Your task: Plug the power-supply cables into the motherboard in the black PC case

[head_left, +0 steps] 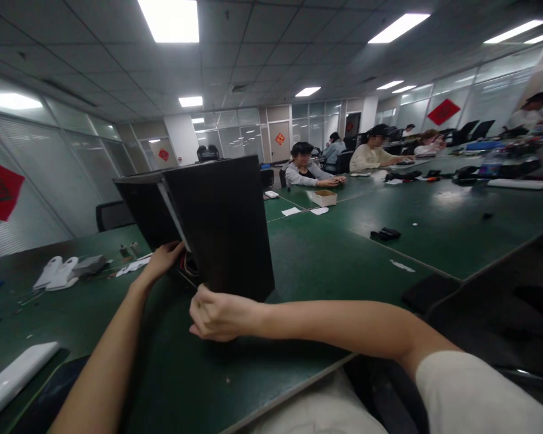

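A tall black box-like case (221, 229), perhaps a computer case, stands on the green table (308, 265) in front of me. A gap runs down its near side, with a pale strip (174, 211) along it. Coiled wires (190, 264), some red, show low in the gap. My left hand (165, 258) reaches to the gap beside the wires; its fingertips are hidden there. At the lower near corner of the case is my right hand (217, 314), its fingers curled closed. Whatever it may hold is hidden by the fingers.
White objects (57, 272) and a grey block (89, 266) lie to the left. A long white bar (20, 377) is at the lower left. Farther off are a small open box (324, 198), black straps (385, 234) and several seated people. The table's near edge (298, 386) runs below my right arm.
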`<state>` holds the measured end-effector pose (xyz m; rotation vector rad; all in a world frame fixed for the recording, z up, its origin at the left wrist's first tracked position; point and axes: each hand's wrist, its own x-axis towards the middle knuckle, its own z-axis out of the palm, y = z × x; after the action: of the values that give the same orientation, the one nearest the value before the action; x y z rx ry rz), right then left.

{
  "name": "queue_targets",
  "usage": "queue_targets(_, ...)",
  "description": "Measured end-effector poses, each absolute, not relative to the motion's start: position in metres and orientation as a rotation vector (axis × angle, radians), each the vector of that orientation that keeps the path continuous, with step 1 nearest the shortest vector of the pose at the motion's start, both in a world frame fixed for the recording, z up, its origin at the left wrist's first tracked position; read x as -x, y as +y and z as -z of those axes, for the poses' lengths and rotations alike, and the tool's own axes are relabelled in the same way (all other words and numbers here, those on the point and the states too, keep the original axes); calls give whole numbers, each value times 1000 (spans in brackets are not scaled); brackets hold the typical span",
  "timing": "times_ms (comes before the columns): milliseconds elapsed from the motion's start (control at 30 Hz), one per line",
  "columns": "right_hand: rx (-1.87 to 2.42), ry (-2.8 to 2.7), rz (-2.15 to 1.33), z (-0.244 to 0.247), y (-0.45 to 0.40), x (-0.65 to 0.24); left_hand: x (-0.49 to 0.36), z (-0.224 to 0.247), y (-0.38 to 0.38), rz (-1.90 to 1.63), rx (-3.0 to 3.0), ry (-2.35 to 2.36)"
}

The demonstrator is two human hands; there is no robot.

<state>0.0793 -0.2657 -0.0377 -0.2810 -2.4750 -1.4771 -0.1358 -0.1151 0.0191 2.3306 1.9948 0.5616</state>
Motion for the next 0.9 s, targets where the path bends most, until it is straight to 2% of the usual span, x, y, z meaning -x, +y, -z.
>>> queue_targets(133,501,-2439,1312,47,-242,-147,128,-2,-101,-485,-2345,1983)
queue_targets(267,772,-2432,1029,56,-204,-225,96,8,-106,-343,-2653,1816)
queue_targets(333,806,-2428,962,58,-181,-259,76,10,-110,-279,-2806,1741)
queue_targets(467,809,-2477,779,60,-139,-303,43,13,-110,-176,-2800,1915)
queue_targets(733,926,-2372,1002,66,-110,-314,16,21,-112,-273,-2773,2064)
queue_targets(900,1131,-2193,1003,64,-132,-295,12,9,-128,-114,-2745,2085)
